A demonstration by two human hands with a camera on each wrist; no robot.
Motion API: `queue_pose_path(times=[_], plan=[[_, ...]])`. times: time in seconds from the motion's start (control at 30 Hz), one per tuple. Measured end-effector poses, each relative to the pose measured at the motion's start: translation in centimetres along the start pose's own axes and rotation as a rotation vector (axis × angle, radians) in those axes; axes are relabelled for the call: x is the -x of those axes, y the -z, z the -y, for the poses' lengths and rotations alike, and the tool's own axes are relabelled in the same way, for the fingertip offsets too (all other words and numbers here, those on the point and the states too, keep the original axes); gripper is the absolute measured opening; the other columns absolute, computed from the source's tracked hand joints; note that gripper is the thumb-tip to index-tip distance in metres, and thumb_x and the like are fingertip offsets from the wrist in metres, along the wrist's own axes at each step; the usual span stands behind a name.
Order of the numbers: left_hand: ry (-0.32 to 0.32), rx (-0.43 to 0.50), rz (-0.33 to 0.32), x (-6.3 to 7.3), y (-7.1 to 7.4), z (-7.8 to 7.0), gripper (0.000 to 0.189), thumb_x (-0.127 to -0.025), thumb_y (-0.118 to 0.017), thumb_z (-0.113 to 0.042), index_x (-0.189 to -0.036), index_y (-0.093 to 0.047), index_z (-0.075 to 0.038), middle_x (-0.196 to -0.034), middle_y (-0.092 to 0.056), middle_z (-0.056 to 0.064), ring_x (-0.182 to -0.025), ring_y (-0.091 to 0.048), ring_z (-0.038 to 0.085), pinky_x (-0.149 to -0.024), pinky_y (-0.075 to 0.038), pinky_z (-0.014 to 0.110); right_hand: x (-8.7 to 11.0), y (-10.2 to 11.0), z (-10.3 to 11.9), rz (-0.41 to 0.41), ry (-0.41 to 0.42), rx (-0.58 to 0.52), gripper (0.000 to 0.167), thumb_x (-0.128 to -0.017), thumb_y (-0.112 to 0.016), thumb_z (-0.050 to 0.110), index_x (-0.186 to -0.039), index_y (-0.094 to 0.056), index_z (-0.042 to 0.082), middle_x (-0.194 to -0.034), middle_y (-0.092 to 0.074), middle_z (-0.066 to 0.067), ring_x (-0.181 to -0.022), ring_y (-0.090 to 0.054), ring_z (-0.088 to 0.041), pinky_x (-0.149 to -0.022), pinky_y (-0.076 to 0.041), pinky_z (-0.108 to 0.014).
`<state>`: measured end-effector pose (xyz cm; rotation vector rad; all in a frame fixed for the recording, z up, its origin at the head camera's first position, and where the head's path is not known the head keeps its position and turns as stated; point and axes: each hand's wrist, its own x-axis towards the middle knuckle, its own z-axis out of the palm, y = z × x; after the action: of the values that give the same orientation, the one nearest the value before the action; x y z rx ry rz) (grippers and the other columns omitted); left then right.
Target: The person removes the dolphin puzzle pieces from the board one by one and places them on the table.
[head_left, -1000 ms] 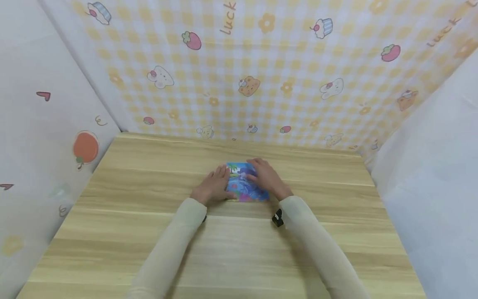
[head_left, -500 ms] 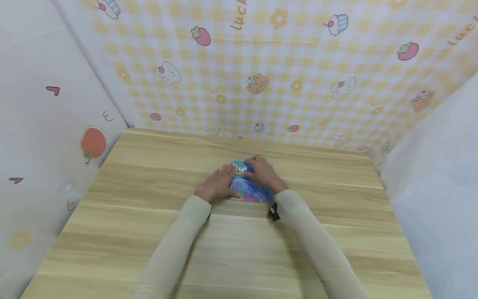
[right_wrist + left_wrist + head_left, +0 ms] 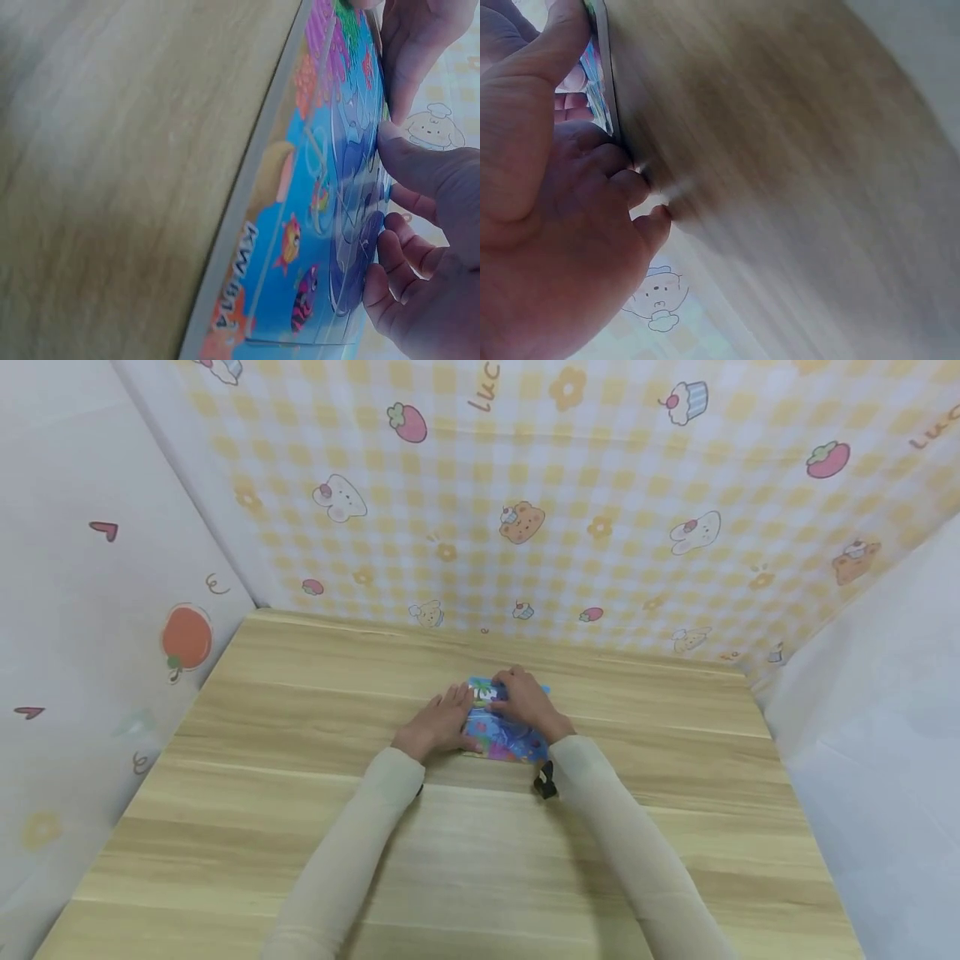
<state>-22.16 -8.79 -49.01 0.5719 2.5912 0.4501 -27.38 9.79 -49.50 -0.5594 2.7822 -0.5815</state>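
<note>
A flat puzzle board (image 3: 504, 742) with a bright sea picture lies on the table toward the back. Fish, coral and a purple-blue dolphin outlined by cut seams show on the board (image 3: 300, 225) in the right wrist view. My left hand (image 3: 438, 723) lies along its left edge, thumb over the front left corner and the other fingers pointing away. From the right, my right hand (image 3: 527, 702) reaches over the upper part. Its thumb and bent fingertips touch the picture, spaced apart, as the right hand (image 3: 442, 240) shows up close.
The wood-grain table (image 3: 480, 877) spreads around the board. Behind it hangs a yellow checked cloth (image 3: 480, 468) with cartoon prints, and white sheets close off both sides. A black wrist strap piece (image 3: 546, 780) sits below my right cuff.
My right hand has slid slightly left across the board, and its fingers have bent more. My left hand keeps its place at the left edge. The head view has shifted slightly.
</note>
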Motion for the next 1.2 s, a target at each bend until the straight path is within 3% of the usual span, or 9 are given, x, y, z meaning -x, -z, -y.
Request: queue_pose_path(times=[0.6,0.97,1.2], plan=[[0.016,-0.017,0.007,-0.18,0.04,-0.14,0.108,-0.088,-0.068,-0.052,-0.158,-0.004,0.0,-0.165,0.002,0.019,-0.153,0.001,0.032,-0.125,-0.007,0.047,-0.57,0.0,0.1,0.014,0.015,-0.051,0.045,-0.09,-0.074,0.022,-0.124,-0.054,-0.001,-0.125,-0.054,-0.018,-0.112,-0.056,-0.032,-0.102,-0.047,-0.045],[0.025,0.002,0.006,-0.03,0.23,-0.11,0.108,-0.088,-0.069,-0.051,-0.158,-0.005,0.0,-0.165,0.002,0.018,-0.153,0.002,0.031,-0.125,-0.006,0.047,-0.27,-0.18,-0.69,-0.018,0.047,-0.224,0.037,-0.093,-0.068,0.008,-0.127,-0.057,0.0,-0.129,-0.057,-0.017,-0.112,-0.063,-0.031,-0.097,-0.054,-0.039],[0.012,-0.005,0.003,-0.18,0.03,-0.1,0.11,-0.087,-0.069,-0.052,-0.158,-0.004,0.0,-0.165,0.002,0.018,-0.153,0.002,0.032,-0.125,-0.007,0.047,-0.05,0.03,-0.87,-0.058,0.035,-0.254,0.031,-0.092,-0.067,0.006,-0.123,-0.063,0.002,-0.124,-0.063,-0.016,-0.106,-0.066,-0.031,-0.091,-0.057,-0.04]])
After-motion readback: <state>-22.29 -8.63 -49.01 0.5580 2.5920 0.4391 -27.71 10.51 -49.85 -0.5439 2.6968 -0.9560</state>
